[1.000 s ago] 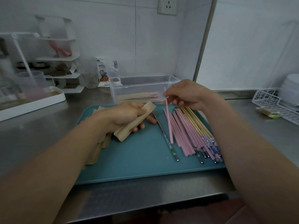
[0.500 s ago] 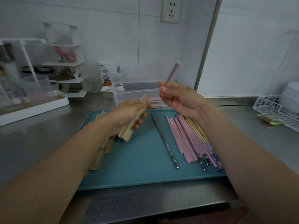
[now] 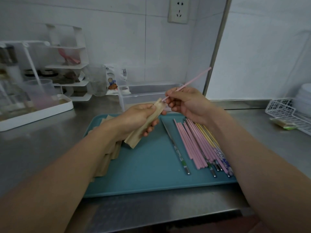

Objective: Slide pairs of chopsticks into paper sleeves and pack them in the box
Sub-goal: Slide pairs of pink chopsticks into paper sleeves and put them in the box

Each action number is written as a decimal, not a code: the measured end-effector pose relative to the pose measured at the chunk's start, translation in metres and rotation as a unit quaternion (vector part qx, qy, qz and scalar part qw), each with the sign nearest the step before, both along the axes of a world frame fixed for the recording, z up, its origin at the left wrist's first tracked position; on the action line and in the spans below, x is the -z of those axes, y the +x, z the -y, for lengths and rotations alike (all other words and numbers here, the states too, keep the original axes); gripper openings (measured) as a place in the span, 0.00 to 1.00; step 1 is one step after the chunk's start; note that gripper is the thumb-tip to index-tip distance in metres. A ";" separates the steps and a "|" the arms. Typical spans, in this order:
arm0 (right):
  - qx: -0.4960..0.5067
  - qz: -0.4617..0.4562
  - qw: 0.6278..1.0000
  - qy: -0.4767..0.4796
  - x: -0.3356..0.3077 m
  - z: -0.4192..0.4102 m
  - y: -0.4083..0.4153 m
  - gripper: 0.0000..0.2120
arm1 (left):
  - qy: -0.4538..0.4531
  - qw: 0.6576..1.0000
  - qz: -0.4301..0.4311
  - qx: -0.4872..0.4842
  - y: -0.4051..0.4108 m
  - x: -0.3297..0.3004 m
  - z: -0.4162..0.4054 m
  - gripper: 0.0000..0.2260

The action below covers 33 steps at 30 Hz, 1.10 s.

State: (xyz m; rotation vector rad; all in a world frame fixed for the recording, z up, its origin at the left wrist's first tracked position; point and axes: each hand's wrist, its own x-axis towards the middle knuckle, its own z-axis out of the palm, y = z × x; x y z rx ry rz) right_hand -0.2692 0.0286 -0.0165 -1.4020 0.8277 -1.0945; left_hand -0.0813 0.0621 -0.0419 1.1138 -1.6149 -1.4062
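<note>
My left hand [image 3: 136, 118] grips a tan paper sleeve [image 3: 144, 125] held slanted above the teal tray [image 3: 143, 179]. My right hand [image 3: 186, 103] pinches pink chopsticks [image 3: 193, 81] that point up and to the right; their lower tip touches the sleeve's open top end. Whether it is one stick or a pair I cannot tell. A loose pile of pink, yellow and patterned chopsticks [image 3: 202, 145] lies on the tray's right side, with one metal-tipped chopstick [image 3: 176, 148] apart to its left. More paper sleeves [image 3: 107, 158] lie stacked under my left forearm. The clear plastic box [image 3: 144, 96] stands behind the tray.
The tray rests on a steel counter [image 3: 42, 140] near its front edge. A white tray with a cup and bottles [image 3: 33, 101] stands at the left, a white shelf rack [image 3: 67, 64] behind it, and a white wire basket [image 3: 286, 113] at the right.
My right hand lifted the pink chopsticks off the pile, swung them upright and brought the lower tip to the sleeve's mouth. My left hand raised the sleeve toward it.
</note>
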 end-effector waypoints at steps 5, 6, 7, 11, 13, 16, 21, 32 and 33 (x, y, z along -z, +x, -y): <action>0.000 -0.042 0.999 -0.002 0.001 0.003 -0.007 0.07 | -0.005 1.000 -0.005 0.007 -0.001 0.000 0.000 0.16; -0.004 -0.054 0.999 -0.002 0.002 0.003 -0.008 0.06 | -0.008 1.000 -0.005 0.009 -0.001 0.000 0.000 0.16; -0.007 -0.061 0.998 -0.001 0.003 0.004 -0.008 0.05 | -0.010 1.000 -0.003 0.012 -0.001 0.000 0.000 0.16; -0.032 -0.088 0.996 0.007 0.006 0.004 -0.006 0.04 | -0.013 1.000 0.015 0.024 0.001 0.000 0.000 0.16; -0.044 -0.103 0.994 0.016 0.007 0.003 -0.005 0.01 | -0.014 0.999 0.016 0.028 0.001 0.000 -0.001 0.16; -0.047 -0.098 0.994 0.033 0.007 0.002 -0.004 0.10 | -0.018 0.999 0.014 0.030 0.001 0.001 -0.001 0.15; 0.115 0.056 0.990 0.066 -0.002 0.005 -0.008 0.16 | -0.018 0.999 0.020 0.031 0.003 0.001 0.001 0.16; 0.201 -0.042 0.975 -0.086 0.001 0.008 -0.012 0.19 | -0.004 1.000 0.018 0.019 0.002 0.002 0.001 0.16; 0.182 -0.049 0.978 -0.084 0.001 0.007 -0.010 0.15 | -0.004 1.000 0.014 0.016 0.002 0.002 0.002 0.16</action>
